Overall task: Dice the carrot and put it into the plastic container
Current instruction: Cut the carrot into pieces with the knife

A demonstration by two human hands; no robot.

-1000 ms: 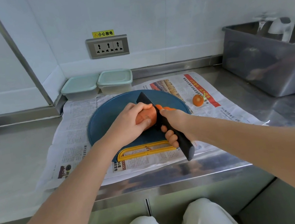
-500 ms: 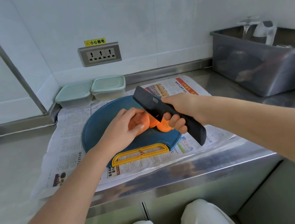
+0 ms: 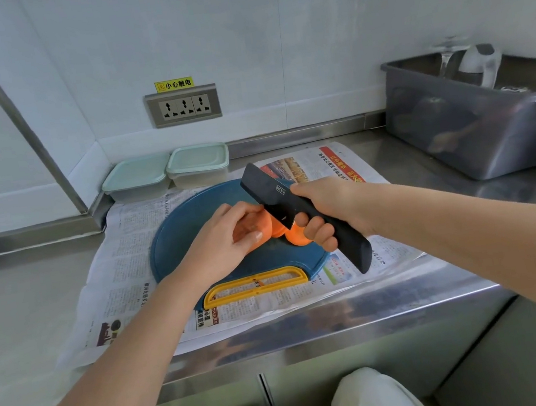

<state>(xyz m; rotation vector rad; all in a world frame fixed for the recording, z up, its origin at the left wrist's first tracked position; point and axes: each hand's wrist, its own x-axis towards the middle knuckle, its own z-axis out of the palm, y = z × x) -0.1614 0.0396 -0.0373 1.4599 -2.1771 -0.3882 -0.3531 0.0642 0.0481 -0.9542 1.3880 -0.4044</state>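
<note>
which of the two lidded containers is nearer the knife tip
The right container, directly behind the board's far edge; the left container sits farther off to the left.

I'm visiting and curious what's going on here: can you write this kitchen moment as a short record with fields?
Left hand: holds the carrot on the cutting board
Right hand: grips the knife, blade tilted over the carrot
Cutting board: blue, round, lying on newspaper
Containers: two, lids on, against the wall
Carrot state: large pieces, not diced yet
</note>
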